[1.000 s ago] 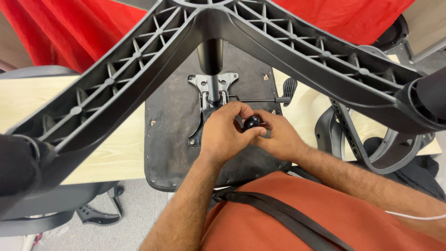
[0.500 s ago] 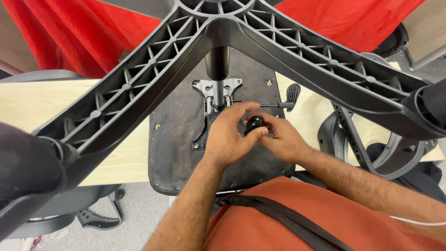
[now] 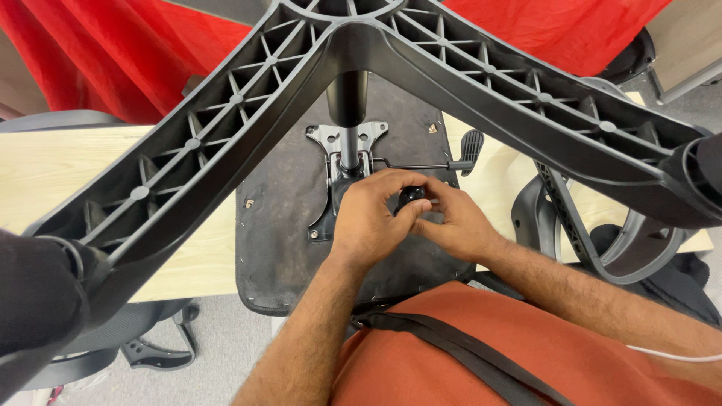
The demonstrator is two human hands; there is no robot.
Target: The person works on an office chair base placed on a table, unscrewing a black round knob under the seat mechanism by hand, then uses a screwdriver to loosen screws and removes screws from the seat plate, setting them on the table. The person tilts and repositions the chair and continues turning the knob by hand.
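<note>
I am gripping one black knob [image 3: 411,197] with both hands, left [image 3: 370,218] and right [image 3: 453,224], on the upturned seat's [image 3: 278,195] one metal plate [image 3: 342,150], beneath one star base [image 3: 226,120].

Red cloth [image 3: 135,53] behind; pale wooden tabletop [image 3: 68,165]; grey floor [image 3: 218,353]; grey chair [image 3: 60,120] left.

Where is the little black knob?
In the head view, the knob sits mid-frame between the left hand and right hand, both pinching it, just below the lever on the upturned seat.
</note>
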